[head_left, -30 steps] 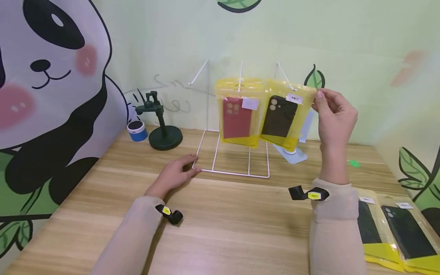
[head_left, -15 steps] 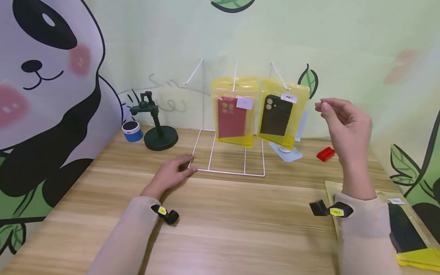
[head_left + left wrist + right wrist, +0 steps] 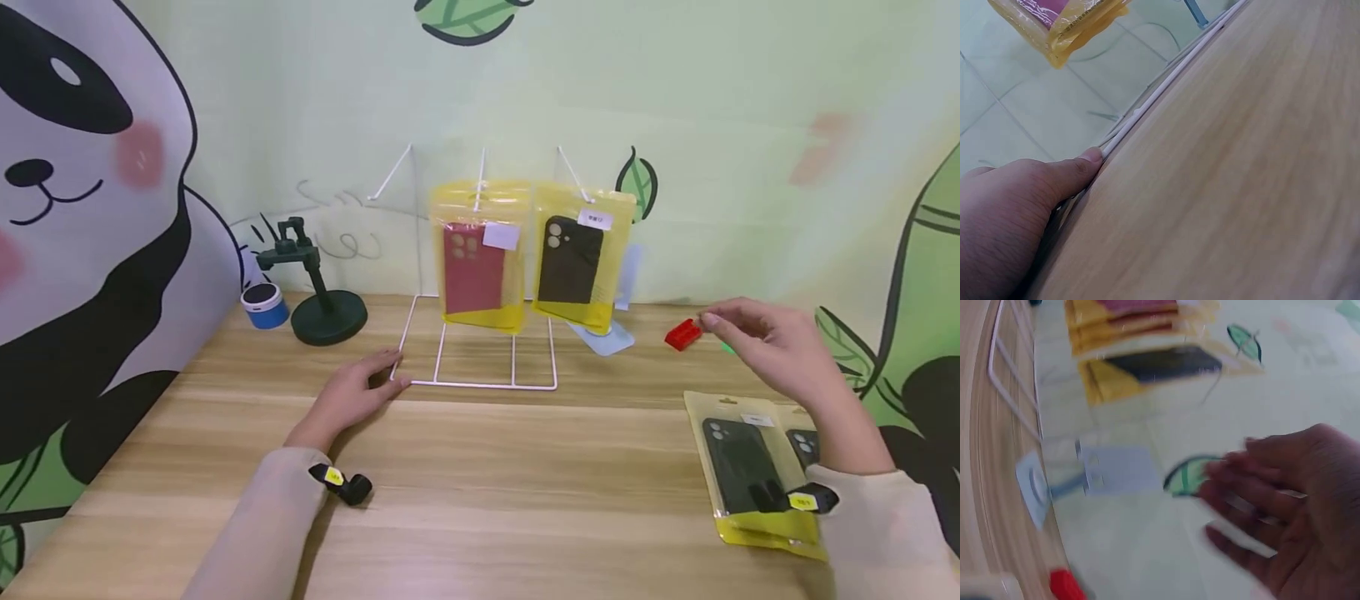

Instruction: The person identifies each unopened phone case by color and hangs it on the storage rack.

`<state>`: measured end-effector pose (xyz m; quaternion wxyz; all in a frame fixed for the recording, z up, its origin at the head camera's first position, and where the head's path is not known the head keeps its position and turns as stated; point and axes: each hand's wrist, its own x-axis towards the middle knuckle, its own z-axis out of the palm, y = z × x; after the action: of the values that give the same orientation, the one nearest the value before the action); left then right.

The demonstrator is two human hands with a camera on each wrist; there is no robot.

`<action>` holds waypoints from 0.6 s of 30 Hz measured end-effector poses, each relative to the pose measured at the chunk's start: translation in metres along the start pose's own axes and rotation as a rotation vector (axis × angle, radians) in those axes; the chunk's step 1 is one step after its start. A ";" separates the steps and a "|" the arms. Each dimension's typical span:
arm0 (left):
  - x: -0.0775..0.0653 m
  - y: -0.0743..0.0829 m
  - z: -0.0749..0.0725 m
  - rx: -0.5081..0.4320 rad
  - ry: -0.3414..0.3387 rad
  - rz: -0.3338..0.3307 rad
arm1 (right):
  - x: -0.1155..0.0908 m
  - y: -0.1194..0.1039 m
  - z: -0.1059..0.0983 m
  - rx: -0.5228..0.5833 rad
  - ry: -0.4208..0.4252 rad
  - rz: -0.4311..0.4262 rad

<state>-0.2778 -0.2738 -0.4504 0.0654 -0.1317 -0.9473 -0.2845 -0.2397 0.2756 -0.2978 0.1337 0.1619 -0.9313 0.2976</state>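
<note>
My left hand point(image 3: 348, 400) rests at the front left corner of a white wire display rack point(image 3: 495, 386). Its thumb touches the front bar, and its fingers lie by the left bar. On the rack's middle hook hang yellow pouches, the front one with a red phone case point(image 3: 474, 267). A yellow pouch with a black phone case point(image 3: 572, 260) hangs slightly tilted from the right hook. My right hand point(image 3: 776, 346) is in the air above the right of the table, fingers loosely bent, holding nothing. Below it lie pouches with dark phone cases point(image 3: 742, 462), partly hidden by the wrist.
A red toy brick point(image 3: 683, 335) lies near the back right. Behind the pouches is a light blue stand point(image 3: 609, 339). At the back left are a dark green stand point(image 3: 328, 317) and a blue-and-white jar point(image 3: 265, 307). The rack's left hook point(image 3: 390, 172) is bare.
My right hand has let go of the black case's pouch and moved right and down, toward the pouches on the table. The left hand stays at the rack while the view shifts right.
</note>
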 end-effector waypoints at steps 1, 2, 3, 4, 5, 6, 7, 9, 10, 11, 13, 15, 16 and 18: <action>-0.002 -0.002 -0.002 0.003 0.007 -0.003 | 0.002 0.008 0.000 -0.034 -0.087 0.001; -0.004 -0.003 -0.004 0.004 0.014 0.000 | 0.004 0.016 -0.001 -0.050 -0.179 -0.004; -0.005 -0.004 -0.006 0.004 0.021 0.002 | 0.005 0.025 0.000 -0.053 -0.272 -0.005; -0.006 -0.005 -0.007 0.004 0.027 0.006 | 0.006 0.035 0.002 -0.051 -0.366 -0.001; -0.007 -0.006 -0.008 0.006 0.031 0.010 | 0.006 0.043 0.004 -0.056 -0.446 0.010; -0.008 -0.007 -0.008 0.006 0.034 0.014 | 0.006 0.051 0.007 -0.056 -0.514 0.035; -0.009 -0.007 -0.007 0.008 0.034 0.019 | 0.005 0.059 0.010 -0.055 -0.566 0.060; -0.010 -0.008 -0.004 0.010 0.035 0.022 | 0.004 0.072 0.016 -0.079 -0.631 0.109; -0.010 -0.008 -0.003 0.011 0.033 0.017 | 0.002 0.077 0.018 -0.110 -0.649 0.119; -0.010 -0.008 -0.001 0.014 0.029 0.013 | 0.001 0.081 0.019 -0.135 -0.661 0.133; -0.009 -0.007 0.002 0.017 0.021 0.004 | -0.002 0.090 0.019 -0.176 -0.666 0.137; -0.008 -0.006 0.003 0.013 0.017 -0.001 | -0.005 0.097 0.018 -0.196 -0.661 0.142; -0.007 -0.005 0.004 0.011 0.016 -0.006 | -0.006 0.100 0.017 -0.194 -0.660 0.140; -0.006 -0.003 0.004 0.007 0.019 -0.003 | -0.008 0.105 0.015 -0.183 -0.654 0.159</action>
<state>-0.2735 -0.2754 -0.4564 0.0742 -0.1273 -0.9479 -0.2824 -0.2748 0.3487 -0.3661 -0.1815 0.1628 -0.9574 0.1547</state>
